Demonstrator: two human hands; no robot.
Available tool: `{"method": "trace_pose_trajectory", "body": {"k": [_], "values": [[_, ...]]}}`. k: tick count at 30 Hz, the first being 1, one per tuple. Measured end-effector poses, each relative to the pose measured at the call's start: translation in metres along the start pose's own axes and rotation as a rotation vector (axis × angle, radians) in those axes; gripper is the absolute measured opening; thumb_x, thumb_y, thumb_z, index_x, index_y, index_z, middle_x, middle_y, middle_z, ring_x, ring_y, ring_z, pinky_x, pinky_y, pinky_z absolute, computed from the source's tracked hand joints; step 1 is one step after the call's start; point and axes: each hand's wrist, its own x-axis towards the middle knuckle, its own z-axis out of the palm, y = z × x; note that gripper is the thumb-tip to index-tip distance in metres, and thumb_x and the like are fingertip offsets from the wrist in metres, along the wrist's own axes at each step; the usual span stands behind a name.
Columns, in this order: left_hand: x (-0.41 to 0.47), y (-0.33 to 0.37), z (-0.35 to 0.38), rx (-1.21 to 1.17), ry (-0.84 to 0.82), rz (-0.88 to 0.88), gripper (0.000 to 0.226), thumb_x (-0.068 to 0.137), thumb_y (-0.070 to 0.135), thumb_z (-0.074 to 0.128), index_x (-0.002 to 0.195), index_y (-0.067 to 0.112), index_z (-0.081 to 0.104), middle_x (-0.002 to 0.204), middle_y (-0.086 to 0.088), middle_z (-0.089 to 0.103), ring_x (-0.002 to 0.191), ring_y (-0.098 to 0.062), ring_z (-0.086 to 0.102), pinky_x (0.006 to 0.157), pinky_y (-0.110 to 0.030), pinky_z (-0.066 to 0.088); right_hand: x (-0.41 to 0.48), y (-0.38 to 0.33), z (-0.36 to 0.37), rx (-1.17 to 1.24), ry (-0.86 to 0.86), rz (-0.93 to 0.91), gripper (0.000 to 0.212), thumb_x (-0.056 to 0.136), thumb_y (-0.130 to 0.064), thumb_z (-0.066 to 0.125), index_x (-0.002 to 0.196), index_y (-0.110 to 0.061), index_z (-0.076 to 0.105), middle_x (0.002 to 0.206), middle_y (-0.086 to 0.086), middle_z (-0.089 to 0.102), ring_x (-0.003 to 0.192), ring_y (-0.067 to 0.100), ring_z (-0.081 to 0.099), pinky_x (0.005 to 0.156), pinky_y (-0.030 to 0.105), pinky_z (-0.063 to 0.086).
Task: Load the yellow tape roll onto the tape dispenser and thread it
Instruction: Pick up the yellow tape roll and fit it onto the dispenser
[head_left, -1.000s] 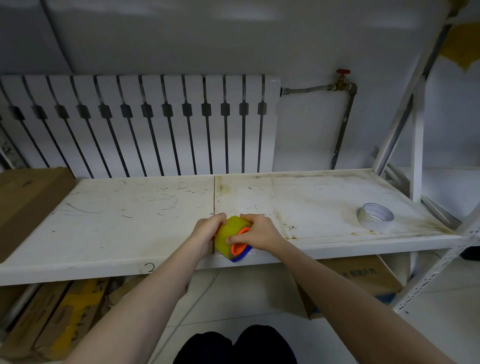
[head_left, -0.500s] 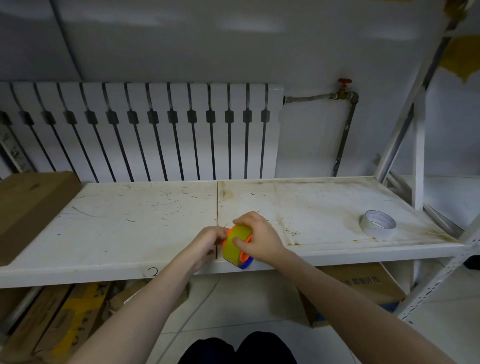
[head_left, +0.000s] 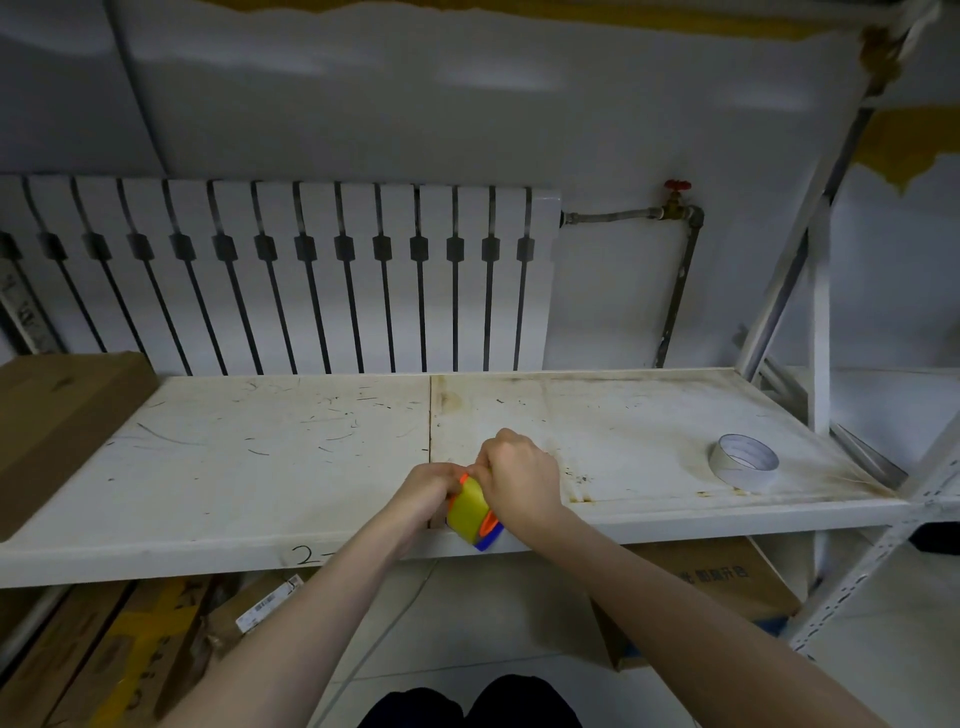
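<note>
Clamp the tape dispenser firmly in your closed left hand; your right hand, pinching at the yellow tape roll toward 12 o'clock, should pull straight.

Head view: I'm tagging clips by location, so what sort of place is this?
Probably a storeroom: a scuffed white metal shelf, cardboard boxes stacked beneath it, a wall radiator behind.

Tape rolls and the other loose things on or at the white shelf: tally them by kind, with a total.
Tape rolls: 2, the yellow tape roll held between the left hand and right hand, and the white tape roll lying flat at the right.
Tape dispensers: 1, the orange and blue plastic dispenser.
Cardboard boxes: 1, the brown box at the left.
Total: 4.
</note>
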Motion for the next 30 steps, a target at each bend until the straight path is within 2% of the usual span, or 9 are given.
{"method": "trace_pose_trajectory", "body": {"k": [2,4,6,8,15,22,25,27,30], "values": [[0.003,-0.006,0.000,0.054,-0.022,0.063,0.044,0.086,-0.001,0.048,0.129,0.010,0.056,0.113,-0.007,0.055,0.104,-0.022,0.050,0.075,-0.025,0.045,-0.001,-0.002,0.000,-0.007,-0.028,0.013,0.028,0.096,-0.029,0.045,0.101,-0.008,0.062,0.106,0.009,0.059,0.097,0.027,0.058,0.065,0.032,0.038],[0.003,-0.012,0.001,0.209,-0.021,0.133,0.061,0.080,0.013,0.065,0.137,0.021,0.046,0.119,-0.003,0.054,0.105,-0.018,0.051,0.084,-0.029,0.048,-0.001,-0.004,0.000,-0.005,-0.042,0.041,0.030,0.097,-0.029,0.043,0.106,-0.006,0.060,0.110,0.011,0.058,0.102,0.027,0.056,0.067,0.031,0.036],[0.002,-0.017,0.006,0.536,0.070,0.219,0.071,0.066,0.040,0.076,0.131,0.031,0.051,0.118,0.004,0.060,0.103,-0.016,0.058,0.087,-0.033,0.052,-0.002,-0.006,-0.002,0.007,-0.061,0.063,0.029,0.097,-0.028,0.044,0.107,-0.005,0.058,0.111,0.012,0.057,0.103,0.028,0.056,0.068,0.031,0.036],[-0.001,-0.022,0.010,0.729,0.223,0.292,0.062,0.062,0.055,0.072,0.120,0.036,0.059,0.110,0.007,0.065,0.098,-0.015,0.063,0.081,-0.030,0.053,-0.003,-0.008,-0.004,0.016,-0.082,0.068,0.025,0.096,-0.026,0.046,0.105,-0.005,0.058,0.110,0.012,0.058,0.101,0.028,0.057,0.069,0.032,0.038],[-0.005,-0.018,0.010,0.709,0.283,0.331,0.034,0.068,0.045,0.068,0.099,0.030,0.067,0.093,0.004,0.073,0.090,-0.019,0.067,0.074,-0.029,0.050,-0.006,-0.014,-0.016,0.101,-0.190,0.054,0.023,0.098,-0.022,0.043,0.104,-0.004,0.055,0.103,0.014,0.064,0.076,0.023,0.049,0.065,0.032,0.037],[0.000,-0.017,0.008,0.728,0.272,0.315,0.032,0.066,0.044,0.069,0.092,0.028,0.063,0.087,0.004,0.071,0.084,-0.020,0.066,0.068,-0.027,0.048,-0.004,-0.014,-0.028,0.266,-0.186,-0.016,0.020,0.096,-0.022,0.045,0.097,-0.006,0.057,0.093,0.014,0.067,0.084,0.028,0.062,0.075,0.044,0.054],[0.001,-0.015,0.002,0.745,0.243,0.280,0.024,0.064,0.040,0.068,0.080,0.032,0.053,0.077,0.006,0.062,0.076,-0.018,0.060,0.068,-0.030,0.050,0.000,-0.014,-0.038,0.359,-0.115,-0.020,0.020,0.096,-0.025,0.045,0.095,-0.010,0.059,0.090,0.007,0.066,0.083,0.024,0.061,0.072,0.039,0.052],[0.002,-0.016,0.000,0.767,0.232,0.284,0.027,0.062,0.041,0.069,0.084,0.032,0.056,0.079,0.006,0.062,0.079,-0.019,0.063,0.070,-0.032,0.053,0.002,-0.014,-0.042,0.370,-0.091,-0.031,0.019,0.096,-0.026,0.047,0.093,-0.012,0.059,0.085,0.002,0.062,0.081,0.020,0.059,0.068,0.034,0.049],[0.003,-0.017,-0.001,0.793,0.229,0.310,0.045,0.062,0.044,0.070,0.104,0.030,0.063,0.091,0.003,0.069,0.087,-0.020,0.065,0.073,-0.032,0.054,0.005,-0.009,-0.043,0.427,-0.090,-0.012,0.016,0.095,-0.025,0.049,0.086,-0.015,0.057,0.081,-0.001,0.061,0.078,0.019,0.060,0.072,0.036,0.051]]}}
